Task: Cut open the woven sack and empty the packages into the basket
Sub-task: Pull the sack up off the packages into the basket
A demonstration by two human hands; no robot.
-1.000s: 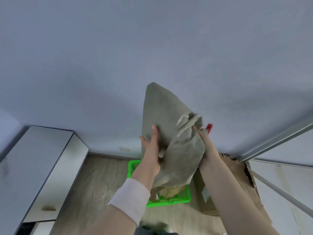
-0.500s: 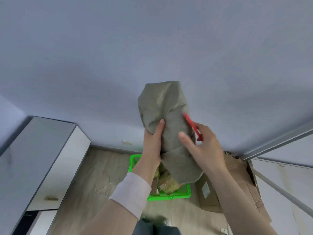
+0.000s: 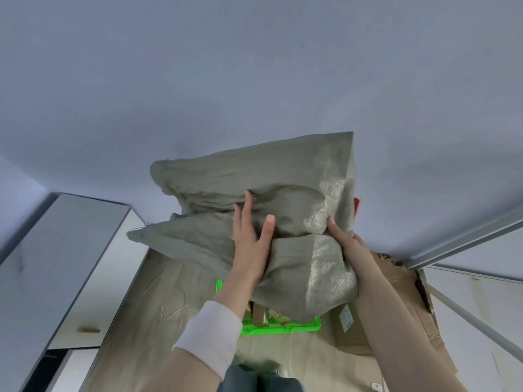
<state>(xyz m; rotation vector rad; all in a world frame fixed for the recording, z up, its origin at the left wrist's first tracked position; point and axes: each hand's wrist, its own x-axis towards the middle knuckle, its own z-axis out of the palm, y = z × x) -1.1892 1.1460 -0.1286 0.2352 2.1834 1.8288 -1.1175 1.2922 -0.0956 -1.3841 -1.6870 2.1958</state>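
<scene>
Head view: woven sack (image 3: 254,193) was coarse grey-green weave, limp and crumpled, creased into two horizontal folds, with a sheen on its right side. It was held up in front of a plain pale wall, directly above the basket (image 3: 283,331). Left hand (image 3: 250,244) lay flat on the sack's near face at the crease, fingers straight, thumb spread wide. Right hand (image 3: 349,250) gripped the sack's right edge, thumb in front, fingers hidden behind the cloth. A red sliver (image 3: 356,206) poked out behind that edge; couldn't tell what it was. The basket was bright green plastic, sitting on the wood-look floor (image 3: 169,306), partly hidden by the sack's lower fold, with brown packages (image 3: 259,315) inside. Torn cardboard (image 3: 402,292) lay just right of it.
</scene>
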